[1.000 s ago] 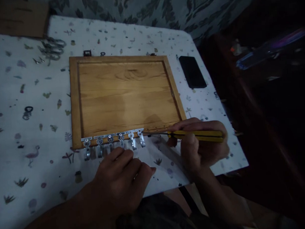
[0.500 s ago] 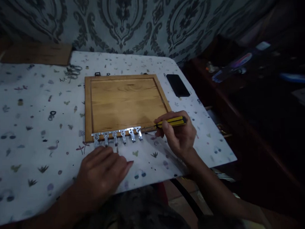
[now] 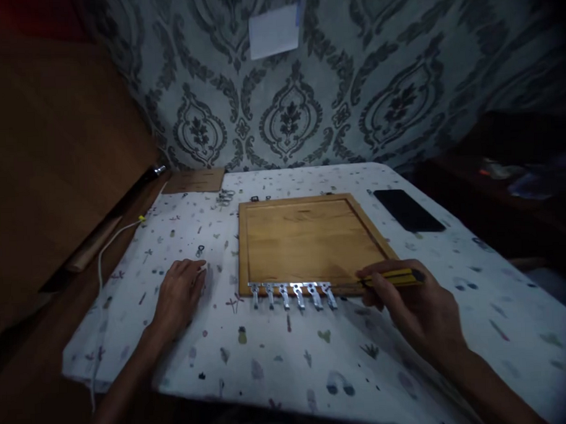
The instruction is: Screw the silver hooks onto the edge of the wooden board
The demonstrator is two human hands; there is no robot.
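A yellow-and-black screwdriver (image 3: 397, 277) lies in the grip of my right hand (image 3: 428, 303), its thin shaft pointing left along the near edge of a framed wooden board (image 3: 307, 242). Along that edge sits a row of several silver metal hooks (image 3: 299, 296), and the screwdriver's tip is close to the rightmost ones; exact contact cannot be made out. My left hand (image 3: 180, 294) is over the tablecloth left of the board, fingers loosely stretched and nothing visible in them. Just beyond its fingertips lies a small metal clasp (image 3: 199, 251).
A cluster of metal clasps (image 3: 225, 198) lies near a cardboard piece (image 3: 193, 180) at the far left. A black phone (image 3: 408, 211) rests right of the board. A white cable (image 3: 100, 268) hangs along the table's left edge. Patterned wallpaper (image 3: 289, 119) stands behind.
My left hand has left the near side of the hooks for the left, its fingers opening out. My right hand still holds the screwdriver by the hooks. The head view has shifted up and left.
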